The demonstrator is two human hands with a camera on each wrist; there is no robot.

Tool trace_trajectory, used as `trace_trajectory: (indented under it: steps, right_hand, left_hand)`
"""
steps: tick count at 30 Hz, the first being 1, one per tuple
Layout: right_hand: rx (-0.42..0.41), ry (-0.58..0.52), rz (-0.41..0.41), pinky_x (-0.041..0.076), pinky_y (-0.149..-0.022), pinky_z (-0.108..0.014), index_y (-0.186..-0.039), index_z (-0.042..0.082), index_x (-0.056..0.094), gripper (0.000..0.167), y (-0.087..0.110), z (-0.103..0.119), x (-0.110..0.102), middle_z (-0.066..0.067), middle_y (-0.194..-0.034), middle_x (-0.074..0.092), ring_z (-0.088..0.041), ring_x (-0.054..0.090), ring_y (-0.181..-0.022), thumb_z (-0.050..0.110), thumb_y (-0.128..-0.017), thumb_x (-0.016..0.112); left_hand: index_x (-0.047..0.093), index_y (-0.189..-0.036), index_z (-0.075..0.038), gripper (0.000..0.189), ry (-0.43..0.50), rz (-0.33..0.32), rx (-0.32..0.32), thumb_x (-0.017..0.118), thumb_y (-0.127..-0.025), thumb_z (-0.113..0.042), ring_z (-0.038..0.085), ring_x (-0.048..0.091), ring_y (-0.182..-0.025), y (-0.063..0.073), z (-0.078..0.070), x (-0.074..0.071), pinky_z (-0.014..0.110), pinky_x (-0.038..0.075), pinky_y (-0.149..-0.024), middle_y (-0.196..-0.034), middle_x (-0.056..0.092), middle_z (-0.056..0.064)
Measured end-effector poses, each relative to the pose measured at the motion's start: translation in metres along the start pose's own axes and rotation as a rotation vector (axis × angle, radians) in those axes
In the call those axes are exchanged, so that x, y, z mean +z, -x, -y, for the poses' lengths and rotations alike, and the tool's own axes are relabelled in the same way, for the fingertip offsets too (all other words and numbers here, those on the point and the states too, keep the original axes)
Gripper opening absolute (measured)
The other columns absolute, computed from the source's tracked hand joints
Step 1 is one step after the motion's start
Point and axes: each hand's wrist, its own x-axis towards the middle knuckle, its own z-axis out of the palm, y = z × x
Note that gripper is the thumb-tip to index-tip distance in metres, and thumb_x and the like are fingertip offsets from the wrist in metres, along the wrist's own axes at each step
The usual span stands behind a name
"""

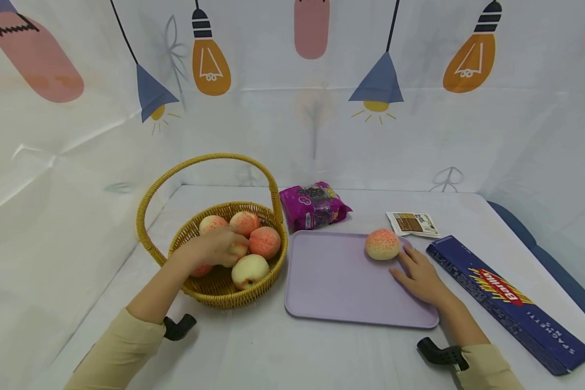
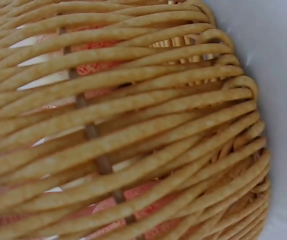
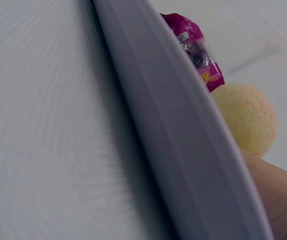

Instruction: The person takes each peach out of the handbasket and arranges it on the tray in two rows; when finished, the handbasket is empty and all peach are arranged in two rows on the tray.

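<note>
Only the head view shows both of your hands. It has your left hand (image 1: 216, 248) down in the basket (image 1: 224, 301) among the peaches (image 1: 265, 242); the fingertips are partly hidden, so you cannot tell whether they grip one. Your left wrist view gives just the basket's woven wall from outside, close up, with reddish fruit showing through the gaps. Your right hand (image 1: 421, 276) lies over the right side of the tray (image 1: 341, 284), fingers spread and holding nothing, their tips right by a single peach (image 1: 382, 244); whether they touch it, you cannot tell. Your right wrist view adds the outer side of the tray's rim, with that peach and the purple bag (image 1: 314, 206) beyond it.

The basket stands left of the tray, its handle (image 1: 219, 156) arching over it. At least five peaches sit inside: two at the back, a redder one to the right, a pale one in front, and one partly covered by your left arm. The tray bears the single peach near its far right corner. A small packet (image 1: 413, 224) lies behind that corner, and a spaghetti box (image 1: 512, 306) slants along the right.
</note>
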Motion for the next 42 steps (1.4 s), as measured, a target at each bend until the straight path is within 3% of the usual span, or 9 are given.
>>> trace_trajectory:
  steps: [3, 7, 14, 19, 25, 32, 35, 37, 42]
  right_hand:
    - [-0.002, -0.005, -0.003, 0.019, -0.097, -0.063, -0.135, -0.008, 0.036, 0.063, 0.000, 0.000, 0.000, -0.035, -0.138, 0.026, -0.052, 0.022, -0.125, 0.032, -0.090, 0.055]
    - [-0.006, -0.007, -0.007, 0.019, -0.098, -0.063, -0.135, -0.008, 0.036, 0.063, 0.000, -0.001, 0.001, -0.035, -0.138, 0.026, -0.052, 0.022, -0.125, 0.032, -0.090, 0.055]
    - [-0.007, -0.002, -0.015, 0.020, -0.097, -0.063, -0.134, -0.008, 0.037, 0.062, 0.001, 0.000, 0.000, -0.035, -0.137, 0.027, -0.052, 0.023, -0.124, 0.031, -0.090, 0.055]
    - [-0.001, -0.007, -0.010, 0.019, -0.097, -0.063, -0.135, -0.007, 0.037, 0.062, 0.001, 0.001, 0.000, -0.035, -0.138, 0.027, -0.052, 0.023, -0.125, 0.032, -0.090, 0.055]
    - [0.020, 0.000, 0.005, 0.018, -0.098, -0.063, -0.137, -0.005, 0.035, 0.064, 0.000, 0.002, -0.001, -0.033, -0.139, 0.025, -0.050, 0.020, -0.127, 0.035, -0.091, 0.054]
    - [0.022, -0.010, 0.012, 0.018, -0.098, -0.064, -0.137, -0.005, 0.034, 0.064, 0.001, 0.002, -0.001, -0.033, -0.139, 0.025, -0.051, 0.020, -0.127, 0.036, -0.091, 0.054]
    - [0.021, -0.011, 0.009, 0.018, -0.098, -0.064, -0.137, -0.005, 0.035, 0.064, 0.001, 0.002, -0.002, -0.033, -0.139, 0.025, -0.051, 0.020, -0.127, 0.035, -0.091, 0.054]
    - [0.021, -0.010, 0.011, 0.018, -0.097, -0.064, -0.137, -0.005, 0.035, 0.064, 0.001, 0.003, -0.002, -0.033, -0.139, 0.025, -0.051, 0.020, -0.126, 0.035, -0.091, 0.054]
    - [0.024, -0.013, 0.019, 0.018, -0.097, -0.064, -0.137, -0.005, 0.034, 0.064, 0.001, 0.004, -0.002, -0.033, -0.140, 0.024, -0.051, 0.019, -0.127, 0.036, -0.091, 0.053]
  left_hand:
    - [0.060, -0.078, -0.015, 0.012, -0.028, 0.006, 0.047, 0.061, -0.075, -0.003, 0.011, 0.041, -0.074, 0.001, 0.003, 0.001, 0.023, 0.035, -0.063, -0.078, 0.051, -0.005]
    - [0.064, -0.087, -0.014, 0.013, -0.071, -0.045, 0.088, 0.065, -0.077, -0.006, 0.016, 0.048, -0.086, 0.006, 0.005, 0.004, 0.027, 0.043, -0.070, -0.087, 0.058, -0.004]
    - [0.063, -0.093, -0.016, 0.022, -0.091, -0.146, -0.003, 0.071, -0.073, -0.012, 0.024, 0.051, -0.087, 0.014, 0.000, 0.009, 0.037, 0.044, -0.069, -0.101, 0.052, 0.011]
    - [0.062, -0.096, -0.016, 0.030, -0.155, -0.138, -0.051, 0.072, -0.068, -0.015, 0.027, 0.051, -0.091, 0.013, -0.001, 0.013, 0.044, 0.042, -0.073, -0.107, 0.046, 0.016]
    - [0.061, -0.100, -0.014, 0.033, -0.190, -0.133, -0.037, 0.074, -0.071, -0.017, 0.017, 0.048, -0.069, 0.011, 0.000, 0.016, 0.035, 0.043, -0.062, -0.104, 0.044, 0.012]
    - [0.058, -0.104, -0.016, 0.034, -0.206, -0.025, -0.050, 0.072, -0.075, -0.026, 0.021, 0.049, -0.090, 0.010, 0.003, 0.015, 0.043, 0.040, -0.075, -0.109, 0.049, 0.005]
    - [0.059, -0.103, -0.017, 0.035, -0.217, 0.003, -0.044, 0.074, -0.073, -0.026, 0.020, 0.049, -0.092, 0.008, 0.003, 0.014, 0.042, 0.039, -0.075, -0.107, 0.052, 0.002]
    - [0.059, -0.102, -0.017, 0.034, -0.225, 0.004, -0.035, 0.075, -0.072, -0.024, 0.018, 0.048, -0.092, 0.007, 0.003, 0.014, 0.039, 0.039, -0.074, -0.103, 0.052, 0.002]
    - [0.060, -0.096, -0.015, 0.024, -0.245, -0.065, 0.020, 0.071, -0.074, -0.016, 0.018, 0.047, -0.089, 0.010, 0.003, 0.018, 0.038, 0.038, -0.073, -0.097, 0.051, 0.002]
